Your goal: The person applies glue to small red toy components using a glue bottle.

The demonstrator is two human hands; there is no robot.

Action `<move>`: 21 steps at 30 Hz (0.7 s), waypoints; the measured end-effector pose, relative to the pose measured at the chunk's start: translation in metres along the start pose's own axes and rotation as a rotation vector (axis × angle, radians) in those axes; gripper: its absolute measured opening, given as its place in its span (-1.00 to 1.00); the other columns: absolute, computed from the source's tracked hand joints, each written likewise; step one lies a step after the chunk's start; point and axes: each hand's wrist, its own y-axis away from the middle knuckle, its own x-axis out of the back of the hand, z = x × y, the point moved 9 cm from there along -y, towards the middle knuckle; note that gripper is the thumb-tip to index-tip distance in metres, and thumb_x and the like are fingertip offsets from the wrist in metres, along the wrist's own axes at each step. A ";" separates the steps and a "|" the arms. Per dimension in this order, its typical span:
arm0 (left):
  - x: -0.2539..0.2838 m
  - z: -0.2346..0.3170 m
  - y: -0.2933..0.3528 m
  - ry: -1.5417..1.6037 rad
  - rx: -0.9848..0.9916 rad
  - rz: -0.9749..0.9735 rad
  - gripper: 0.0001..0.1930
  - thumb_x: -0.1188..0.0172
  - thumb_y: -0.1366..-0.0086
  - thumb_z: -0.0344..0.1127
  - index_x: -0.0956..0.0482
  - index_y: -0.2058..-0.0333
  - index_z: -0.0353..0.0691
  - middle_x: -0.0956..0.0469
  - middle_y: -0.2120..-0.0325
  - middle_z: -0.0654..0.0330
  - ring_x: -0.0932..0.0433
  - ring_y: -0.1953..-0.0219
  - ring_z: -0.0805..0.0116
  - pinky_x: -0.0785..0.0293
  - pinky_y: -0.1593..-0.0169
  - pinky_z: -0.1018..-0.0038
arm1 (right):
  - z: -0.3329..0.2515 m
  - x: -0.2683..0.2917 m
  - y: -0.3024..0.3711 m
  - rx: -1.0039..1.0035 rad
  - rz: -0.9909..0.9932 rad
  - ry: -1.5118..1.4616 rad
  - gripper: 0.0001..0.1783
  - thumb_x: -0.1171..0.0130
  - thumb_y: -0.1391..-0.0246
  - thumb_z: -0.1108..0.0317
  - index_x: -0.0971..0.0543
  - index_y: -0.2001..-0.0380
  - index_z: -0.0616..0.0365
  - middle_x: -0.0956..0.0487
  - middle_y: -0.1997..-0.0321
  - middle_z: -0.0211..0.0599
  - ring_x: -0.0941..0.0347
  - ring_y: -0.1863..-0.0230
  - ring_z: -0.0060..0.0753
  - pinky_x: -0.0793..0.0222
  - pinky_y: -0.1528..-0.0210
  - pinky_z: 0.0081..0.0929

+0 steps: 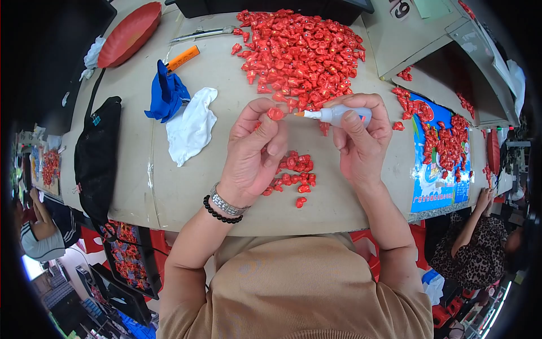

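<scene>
Squeeze bottle [337, 115] sits grasped in the right hand [363, 133], tip pointing toward a red piece [275, 114] pinched by the left hand [251, 150], both at the near edge of the large red heap [305, 53].

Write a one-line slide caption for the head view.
Left hand holding a small red piece, right hand a squeeze bottle, its nozzle toward the piece, near a heap of red pieces.
</scene>
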 end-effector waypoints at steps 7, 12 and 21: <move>0.002 -0.001 0.000 -0.004 0.004 0.012 -0.80 -0.11 -0.25 -0.43 -0.41 0.14 -0.11 -0.48 0.17 0.29 -0.22 0.57 0.64 -0.10 0.63 0.74 | -0.007 -0.004 0.000 0.067 -0.019 -0.009 -0.86 -0.10 -0.10 0.49 -0.40 0.27 0.16 -0.58 0.27 -0.21 -0.47 0.36 -0.67 -0.19 0.58 -0.82; 0.002 0.000 0.000 0.008 0.001 0.002 -0.79 -0.11 -0.25 -0.43 -0.41 0.13 -0.11 -0.48 0.17 0.28 -0.22 0.57 0.64 -0.11 0.63 0.75 | -0.004 -0.003 0.000 0.049 -0.021 0.020 -0.86 -0.10 -0.09 0.50 -0.40 0.27 0.16 -0.58 0.27 -0.21 -0.48 0.36 -0.66 -0.18 0.59 -0.82; 0.000 0.000 0.000 -0.019 0.006 0.007 -0.80 -0.11 -0.26 -0.43 -0.42 0.14 -0.12 -0.48 0.17 0.27 -0.22 0.57 0.64 -0.11 0.63 0.74 | -0.011 -0.004 0.000 0.096 -0.019 0.025 -0.85 -0.10 -0.09 0.51 -0.40 0.26 0.15 -0.58 0.27 -0.19 -0.48 0.37 -0.65 -0.22 0.55 -0.82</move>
